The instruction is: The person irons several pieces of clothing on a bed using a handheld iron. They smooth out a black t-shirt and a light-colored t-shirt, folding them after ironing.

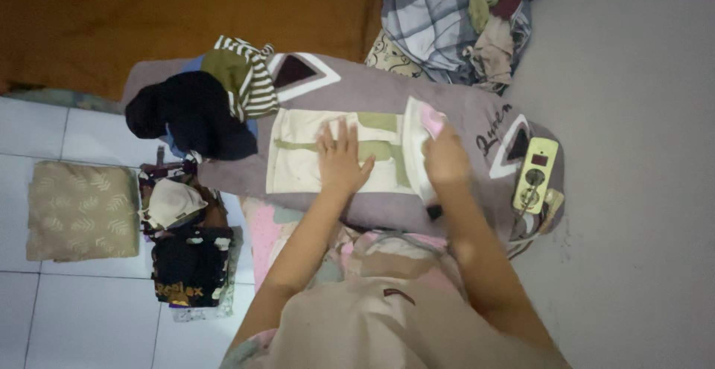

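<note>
My left hand (pixel 341 159) lies flat, fingers spread, on the cream cloth (pixel 313 162); my right hand (pixel 445 154) has its grip closed round the iron (pixel 421 149) at the cloth's 3 o'clock edge. Risk: the soleplate could slide into my left fingertips or crease the cloth. The power strip (pixel 536 174) crowds 3 o'clock; the clothes pile (pixel 201 108) blocks 9.

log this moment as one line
left hand: flat on cream cloth | right hand: gripping iron | power strip: right of iron
</note>
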